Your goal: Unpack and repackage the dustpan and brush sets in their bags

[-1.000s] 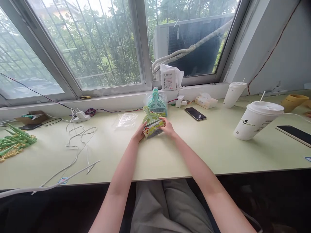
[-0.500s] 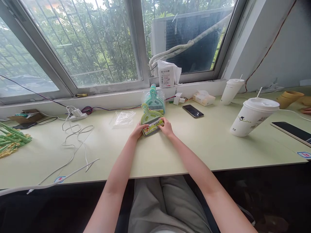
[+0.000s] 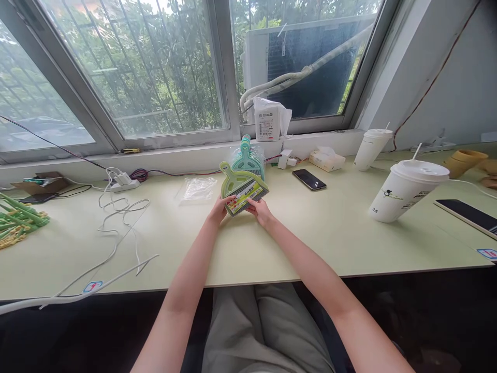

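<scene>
Green dustpan set (image 3: 241, 190) lifted just off the desk (image 3: 272, 243), pinched at its lower edge by left hand (image 3: 219, 209) and right hand (image 3: 261, 211). Could slip from fingertips, knocking the teal set (image 3: 248, 159) behind.

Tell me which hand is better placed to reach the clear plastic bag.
Left. The left hand grips the green dustpan set on the side nearest the clear plastic bag; the right hand is farther away.
</scene>
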`<action>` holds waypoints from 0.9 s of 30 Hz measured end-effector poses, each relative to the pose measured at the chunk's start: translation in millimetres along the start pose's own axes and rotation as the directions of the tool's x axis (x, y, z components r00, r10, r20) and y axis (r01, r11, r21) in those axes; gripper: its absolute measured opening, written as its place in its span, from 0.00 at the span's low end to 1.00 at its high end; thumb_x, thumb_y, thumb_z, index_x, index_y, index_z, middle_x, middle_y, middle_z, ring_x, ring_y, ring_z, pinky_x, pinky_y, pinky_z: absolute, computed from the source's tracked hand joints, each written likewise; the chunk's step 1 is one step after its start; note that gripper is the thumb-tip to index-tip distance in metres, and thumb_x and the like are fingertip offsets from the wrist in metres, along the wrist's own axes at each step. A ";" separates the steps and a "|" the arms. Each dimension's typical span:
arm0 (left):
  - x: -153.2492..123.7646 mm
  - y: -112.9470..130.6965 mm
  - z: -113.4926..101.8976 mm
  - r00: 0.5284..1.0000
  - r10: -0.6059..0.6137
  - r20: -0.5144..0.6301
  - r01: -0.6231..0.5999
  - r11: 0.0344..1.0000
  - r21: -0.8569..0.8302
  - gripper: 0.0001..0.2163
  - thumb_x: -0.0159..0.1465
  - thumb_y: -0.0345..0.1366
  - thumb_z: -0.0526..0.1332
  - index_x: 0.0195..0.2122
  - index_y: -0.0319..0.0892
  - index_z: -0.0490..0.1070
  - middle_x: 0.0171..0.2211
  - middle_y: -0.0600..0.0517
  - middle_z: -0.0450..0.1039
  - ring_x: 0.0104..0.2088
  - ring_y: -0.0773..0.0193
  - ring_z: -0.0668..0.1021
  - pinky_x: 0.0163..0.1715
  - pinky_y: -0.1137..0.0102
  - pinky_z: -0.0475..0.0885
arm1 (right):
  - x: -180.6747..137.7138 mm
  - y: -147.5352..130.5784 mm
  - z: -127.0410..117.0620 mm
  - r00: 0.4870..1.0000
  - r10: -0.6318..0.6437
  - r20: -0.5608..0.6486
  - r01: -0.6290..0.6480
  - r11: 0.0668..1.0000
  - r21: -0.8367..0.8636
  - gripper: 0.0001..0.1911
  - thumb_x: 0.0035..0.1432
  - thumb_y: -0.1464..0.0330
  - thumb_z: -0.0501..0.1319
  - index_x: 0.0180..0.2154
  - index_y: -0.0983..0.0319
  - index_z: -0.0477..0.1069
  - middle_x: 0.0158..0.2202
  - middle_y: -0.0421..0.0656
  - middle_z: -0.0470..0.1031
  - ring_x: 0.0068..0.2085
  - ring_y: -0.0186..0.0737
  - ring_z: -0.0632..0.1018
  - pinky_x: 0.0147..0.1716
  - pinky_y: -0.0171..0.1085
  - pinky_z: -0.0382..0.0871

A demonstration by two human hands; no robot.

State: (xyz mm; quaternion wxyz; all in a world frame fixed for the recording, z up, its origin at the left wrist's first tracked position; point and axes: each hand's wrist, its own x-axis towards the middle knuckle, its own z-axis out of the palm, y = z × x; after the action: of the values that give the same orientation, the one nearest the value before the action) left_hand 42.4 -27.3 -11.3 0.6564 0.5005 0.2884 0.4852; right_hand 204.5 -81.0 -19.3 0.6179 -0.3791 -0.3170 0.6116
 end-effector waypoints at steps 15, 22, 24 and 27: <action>10.8 6.6 -15.8 0.985 0.085 -0.147 -0.027 0.933 0.359 0.19 0.66 0.48 0.51 0.49 0.42 0.72 0.47 0.44 0.74 0.52 0.51 0.74 0.55 0.55 0.66 | -4.4 -7.4 -0.6 0.998 0.055 -0.013 -0.054 0.998 0.017 0.06 0.55 0.75 0.64 0.36 0.66 0.70 0.36 0.47 0.79 0.32 0.39 0.81 0.35 0.39 0.81; 1.8 8.6 -48.5 0.871 0.448 -0.203 0.112 0.223 0.968 0.23 0.59 0.28 0.55 0.57 0.39 0.66 0.60 0.37 0.61 0.64 0.45 0.57 0.61 0.52 0.52 | -2.6 -11.2 -7.7 0.994 0.019 -0.110 -0.016 1.000 0.026 0.06 0.54 0.77 0.64 0.36 0.66 0.70 0.33 0.45 0.80 0.30 0.39 0.81 0.33 0.39 0.81; 1.1 8.0 -52.1 0.917 0.349 -0.192 0.155 0.133 0.979 0.23 0.59 0.26 0.53 0.56 0.37 0.66 0.53 0.33 0.67 0.59 0.43 0.64 0.58 0.51 0.54 | -1.0 -12.9 -9.7 0.992 0.007 -0.126 -0.003 0.999 0.034 0.06 0.54 0.77 0.64 0.36 0.66 0.70 0.33 0.45 0.80 0.30 0.38 0.81 0.34 0.39 0.81; 2.8 11.9 -53.9 0.941 0.304 -0.149 0.157 -0.003 0.988 0.19 0.58 0.24 0.52 0.49 0.38 0.73 0.41 0.35 0.73 0.51 0.43 0.71 0.55 0.50 0.56 | 1.4 -15.3 -13.2 0.990 -0.010 -0.142 0.016 0.999 0.046 0.06 0.54 0.77 0.64 0.36 0.65 0.69 0.32 0.44 0.80 0.30 0.38 0.81 0.33 0.39 0.81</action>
State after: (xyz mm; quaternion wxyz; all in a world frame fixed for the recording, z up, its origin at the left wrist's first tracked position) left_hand -7.3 -4.1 -17.8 0.0247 0.7435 0.6213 0.2463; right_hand 223.8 -80.0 -13.0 0.6516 -0.4051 -0.2603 0.5861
